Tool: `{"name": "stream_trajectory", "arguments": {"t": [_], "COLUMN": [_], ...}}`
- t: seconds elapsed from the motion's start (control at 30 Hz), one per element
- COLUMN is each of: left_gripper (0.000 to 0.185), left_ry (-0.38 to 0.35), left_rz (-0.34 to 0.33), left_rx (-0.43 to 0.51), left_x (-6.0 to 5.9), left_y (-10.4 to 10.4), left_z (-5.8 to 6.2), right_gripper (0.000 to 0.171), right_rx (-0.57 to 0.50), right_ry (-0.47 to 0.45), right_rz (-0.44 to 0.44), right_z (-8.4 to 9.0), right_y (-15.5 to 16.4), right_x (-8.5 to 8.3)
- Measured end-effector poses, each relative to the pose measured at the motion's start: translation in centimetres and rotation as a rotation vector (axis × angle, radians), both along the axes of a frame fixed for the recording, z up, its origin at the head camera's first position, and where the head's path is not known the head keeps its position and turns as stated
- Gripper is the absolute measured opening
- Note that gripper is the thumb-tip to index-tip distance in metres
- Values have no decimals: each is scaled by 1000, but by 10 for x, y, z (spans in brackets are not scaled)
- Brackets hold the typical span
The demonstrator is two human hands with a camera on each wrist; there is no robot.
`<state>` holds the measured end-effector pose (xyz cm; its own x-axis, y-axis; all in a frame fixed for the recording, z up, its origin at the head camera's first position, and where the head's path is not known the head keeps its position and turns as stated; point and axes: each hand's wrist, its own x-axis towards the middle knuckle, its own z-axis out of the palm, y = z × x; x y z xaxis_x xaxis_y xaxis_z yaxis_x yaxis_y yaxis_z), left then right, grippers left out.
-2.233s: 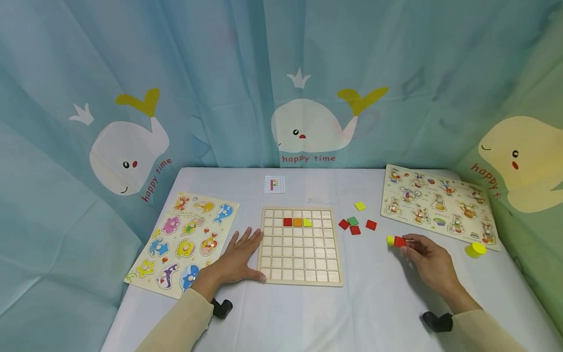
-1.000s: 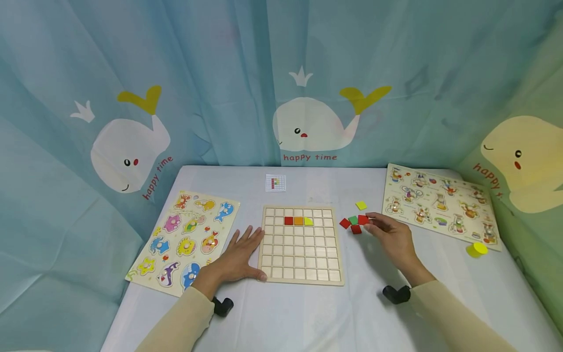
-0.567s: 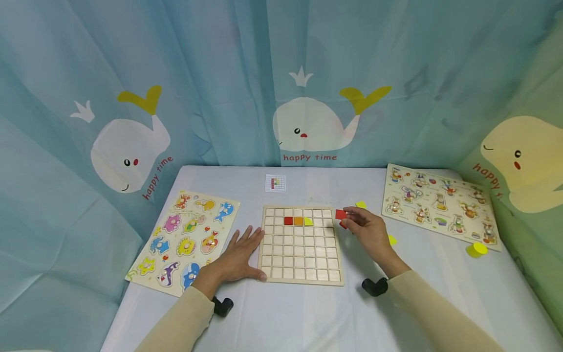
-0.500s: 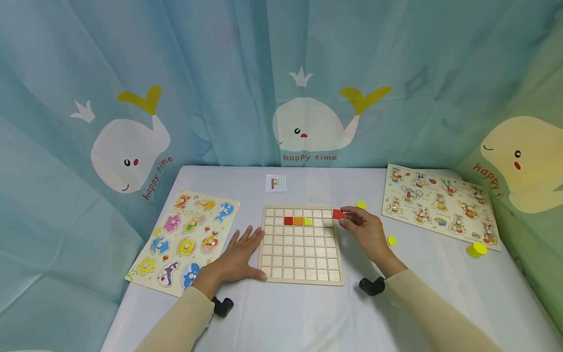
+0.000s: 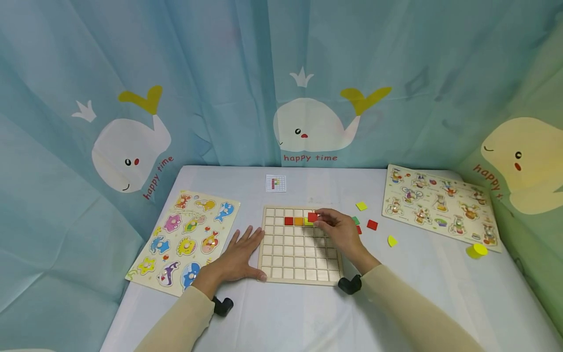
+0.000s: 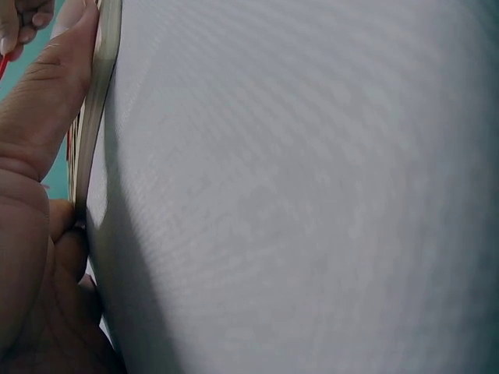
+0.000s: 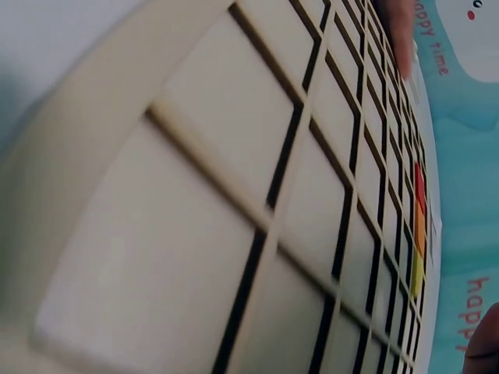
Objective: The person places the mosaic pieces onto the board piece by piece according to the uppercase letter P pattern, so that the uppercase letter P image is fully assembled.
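In the head view, my right hand (image 5: 345,234) pinches a square red tile (image 5: 313,217) between thumb and fingers. It holds the tile over the wooden grid board (image 5: 303,254), just above the yellow piece (image 5: 307,222) with a curved edge, partly hidden. In that same row of cells lie another red tile (image 5: 288,221) and an orange tile (image 5: 298,221). My left hand (image 5: 237,259) rests with fingers spread along the board's left side, its thumb touching the edge. The left wrist view shows this thumb (image 6: 58,86) against the board's rim (image 6: 101,93).
Right of the board lie a red tile (image 5: 372,225), a yellow tile (image 5: 361,206), a yellow rounded piece (image 5: 392,241) and a partly hidden green tile (image 5: 356,221). A pattern card (image 5: 275,183) lies behind. Knobbed puzzle boards (image 5: 186,239) flank both sides; a yellow cylinder (image 5: 477,251) stands right.
My right hand has carried the red tile leftward from the table's right side, past the loose pieces, to over the grid board. My left hand has stayed in place.
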<state>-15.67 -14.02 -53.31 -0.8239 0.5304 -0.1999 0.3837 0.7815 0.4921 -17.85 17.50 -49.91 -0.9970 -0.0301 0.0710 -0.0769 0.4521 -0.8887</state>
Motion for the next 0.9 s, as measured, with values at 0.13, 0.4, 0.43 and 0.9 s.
{"name": "stream_trajectory", "arguments": {"t": [0.13, 0.4, 0.43, 0.9], "left_gripper": [127, 127, 127, 125], "left_ry": [-2, -6, -5, -14], "left_rz": [3, 4, 3, 1], "left_rx": [1, 10, 12, 8], "left_x": [0, 0, 0, 0], "left_y": [0, 0, 0, 0], "left_z": [0, 0, 0, 0], "right_gripper": [30, 28, 28, 24], "right_rx": [14, 61, 73, 191], "right_ry": [-1, -41, -38, -43], "right_rz": [23, 44, 49, 45], "right_z": [-3, -8, -9, -20], "right_y": [-11, -33, -36, -57], "right_x": [-3, -8, -9, -9]}}
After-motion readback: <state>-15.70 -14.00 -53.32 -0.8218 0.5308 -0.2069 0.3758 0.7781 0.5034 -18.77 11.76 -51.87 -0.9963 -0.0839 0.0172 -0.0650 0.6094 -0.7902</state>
